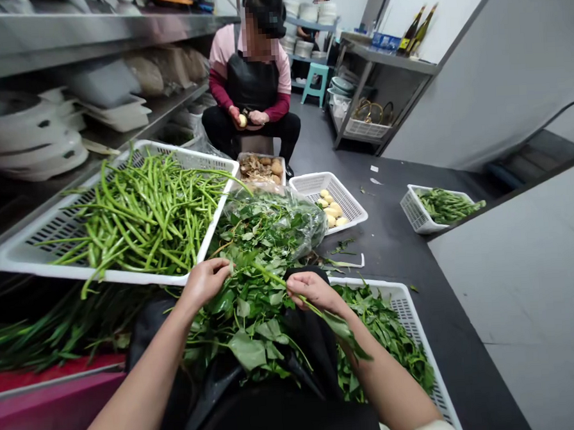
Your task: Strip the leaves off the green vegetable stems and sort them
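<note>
A long green leafy stem (271, 275) is gripped in my right hand (316, 292), its leafy end trailing back over the wrist. My left hand (206, 282) is closed in a pinch just left of the stem's far end; what sits between its fingertips is too small to name. Beneath both hands, a heap of leafy greens (244, 310) covers my lap and spreads forward to a clear plastic bag (311, 226). On the left, a white basket (54, 272) holds many long green stems (147, 216). Loose leaves (384, 325) fill another white basket (401, 291) by my right forearm.
Ahead, a seated person (253, 75) holds a pale peeled vegetable over a box of potatoes and peelings (260, 170). A white basket (357, 212) contains peeled potatoes. Another basket (414, 215) of greens stands right, near a wall edge. Metal shelving (89, 33) runs along the left.
</note>
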`<action>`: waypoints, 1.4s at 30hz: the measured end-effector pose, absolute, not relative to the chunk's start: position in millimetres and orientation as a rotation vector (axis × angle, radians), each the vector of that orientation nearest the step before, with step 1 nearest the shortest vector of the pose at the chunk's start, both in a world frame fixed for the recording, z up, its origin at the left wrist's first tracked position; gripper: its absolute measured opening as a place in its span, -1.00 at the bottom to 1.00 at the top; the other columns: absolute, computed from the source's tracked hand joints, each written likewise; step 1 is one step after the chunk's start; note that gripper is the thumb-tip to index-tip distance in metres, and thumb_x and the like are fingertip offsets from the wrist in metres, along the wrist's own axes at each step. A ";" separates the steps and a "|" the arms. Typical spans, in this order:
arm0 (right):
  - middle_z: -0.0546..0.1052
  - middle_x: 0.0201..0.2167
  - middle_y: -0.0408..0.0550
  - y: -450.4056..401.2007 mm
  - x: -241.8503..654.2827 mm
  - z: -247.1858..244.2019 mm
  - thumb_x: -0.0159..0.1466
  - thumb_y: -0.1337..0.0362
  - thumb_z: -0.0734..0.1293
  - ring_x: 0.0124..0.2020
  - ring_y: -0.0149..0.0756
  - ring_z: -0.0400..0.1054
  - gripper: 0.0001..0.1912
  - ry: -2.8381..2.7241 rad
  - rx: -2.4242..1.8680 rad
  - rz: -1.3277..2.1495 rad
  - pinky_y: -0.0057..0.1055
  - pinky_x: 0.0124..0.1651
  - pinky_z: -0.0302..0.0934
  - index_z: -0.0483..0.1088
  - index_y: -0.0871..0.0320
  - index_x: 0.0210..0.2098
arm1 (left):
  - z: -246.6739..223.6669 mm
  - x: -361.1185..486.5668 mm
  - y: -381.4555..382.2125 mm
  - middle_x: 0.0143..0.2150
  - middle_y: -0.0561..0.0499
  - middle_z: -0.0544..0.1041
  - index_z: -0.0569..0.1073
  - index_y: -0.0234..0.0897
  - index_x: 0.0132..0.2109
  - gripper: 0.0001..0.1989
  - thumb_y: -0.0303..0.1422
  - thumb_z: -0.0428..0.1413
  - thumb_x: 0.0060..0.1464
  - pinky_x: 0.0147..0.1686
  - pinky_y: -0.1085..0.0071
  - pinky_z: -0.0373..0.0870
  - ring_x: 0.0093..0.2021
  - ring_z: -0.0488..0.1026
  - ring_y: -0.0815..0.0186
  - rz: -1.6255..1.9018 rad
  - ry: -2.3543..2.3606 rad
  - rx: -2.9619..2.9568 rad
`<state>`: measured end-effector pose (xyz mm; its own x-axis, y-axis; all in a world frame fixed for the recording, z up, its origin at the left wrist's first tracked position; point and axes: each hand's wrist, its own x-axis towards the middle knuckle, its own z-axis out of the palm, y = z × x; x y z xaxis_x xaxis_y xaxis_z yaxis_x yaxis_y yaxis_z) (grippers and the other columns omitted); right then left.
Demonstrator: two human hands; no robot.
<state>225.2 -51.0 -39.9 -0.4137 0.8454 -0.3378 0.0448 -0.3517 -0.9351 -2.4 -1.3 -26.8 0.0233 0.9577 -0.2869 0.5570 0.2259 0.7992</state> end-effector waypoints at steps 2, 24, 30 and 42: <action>0.33 -0.70 -0.24 -50.8 221.3 -45.4 0.03 -0.13 0.32 -0.76 -0.56 0.03 -0.53 -1.139 -1.157 1.895 -0.57 -0.70 -0.13 0.27 0.20 -0.51 | -22.1 6.4 -6.4 -0.13 -0.15 0.54 0.44 -0.30 -0.06 -0.54 -0.12 0.07 -0.07 -0.34 0.36 0.39 -0.26 0.50 0.18 0.533 1.444 1.232; 0.36 -0.61 -0.24 -71.9 211.2 -66.8 -0.06 0.07 0.47 -0.62 -0.53 0.22 -0.57 -0.989 -1.090 2.087 -0.53 -0.52 0.14 0.42 0.27 -0.33 | -20.3 -12.2 -4.4 -0.39 0.01 0.56 0.56 -0.19 -0.43 -0.79 -0.19 0.15 -0.20 -0.34 0.44 0.27 -0.33 0.43 0.19 0.615 1.528 1.583; 0.34 -0.62 -0.22 -70.1 201.9 -57.8 -0.02 0.13 0.48 -0.60 -0.53 0.20 -0.60 -0.856 -0.861 2.282 -0.55 -0.56 0.11 0.44 0.29 -0.29 | -26.4 17.3 -21.1 -0.21 -0.07 0.54 0.46 -0.24 -0.06 -0.49 -0.17 0.24 -0.23 -0.52 0.50 0.22 -0.41 0.40 0.33 0.574 1.052 1.138; 0.34 -0.65 -0.25 -80.4 206.8 -55.5 -0.03 0.12 0.49 -0.68 -0.57 0.18 -0.62 -0.808 -0.818 2.287 -0.59 -0.62 0.07 0.42 0.28 -0.35 | -38.5 -6.6 -8.6 -0.49 0.04 0.43 0.45 -0.33 -0.35 -0.64 -0.09 0.20 -0.17 -0.68 0.60 0.02 -0.60 0.24 0.48 0.585 1.180 0.899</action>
